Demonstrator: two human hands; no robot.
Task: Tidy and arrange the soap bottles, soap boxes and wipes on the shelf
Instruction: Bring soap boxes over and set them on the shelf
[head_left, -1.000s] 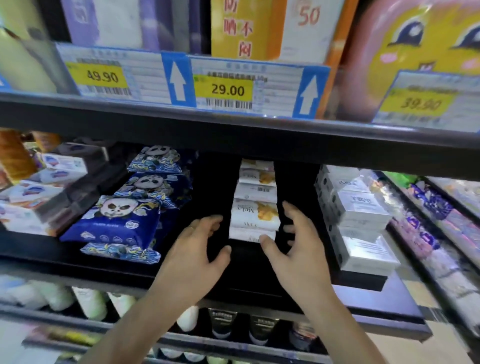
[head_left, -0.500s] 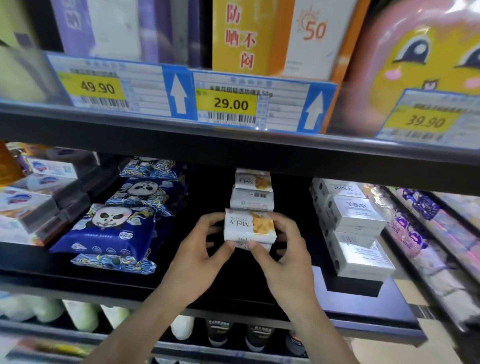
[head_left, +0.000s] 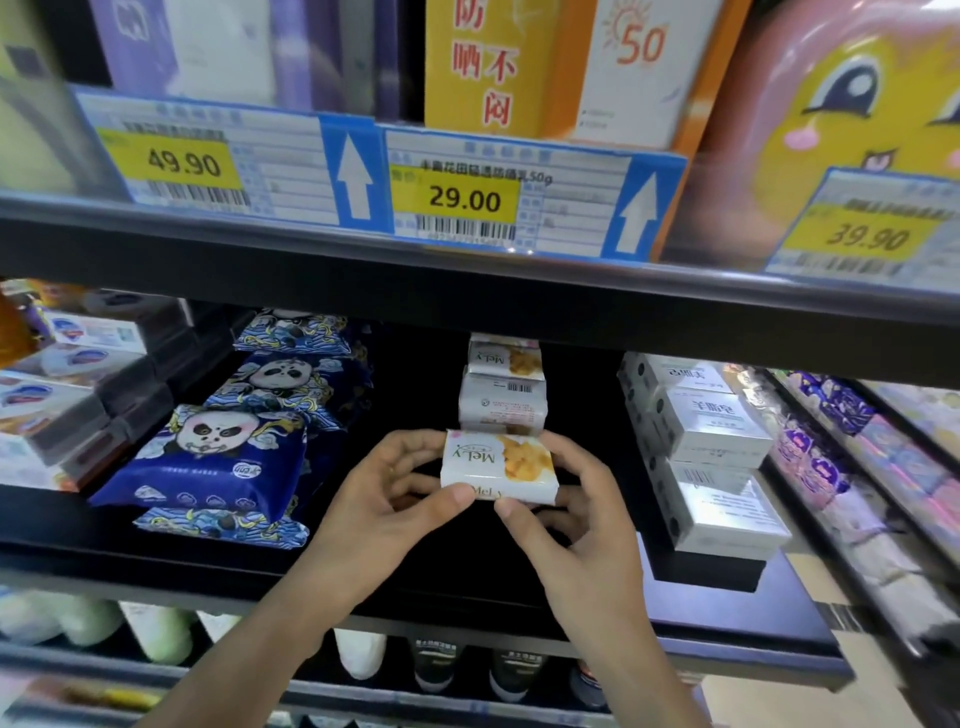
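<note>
Both hands grip one white Mely soap box (head_left: 498, 465) above the black shelf (head_left: 467, 587): left hand (head_left: 384, 512) at its left end, right hand (head_left: 576, 525) at its right. Behind it stand more soap boxes (head_left: 503, 400); panda wipes packs (head_left: 208, 457) lie left, white boxes (head_left: 711, 441) right, price tags (head_left: 462, 197) above.

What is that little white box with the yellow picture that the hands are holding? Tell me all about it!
The soap box is small, white and glossy, with a yellow-orange picture on one end and upside-down "MeLy" lettering on top. The left hand and right hand pinch it from either side, at the front of a row of matching soap boxes on the black shelf.
</note>
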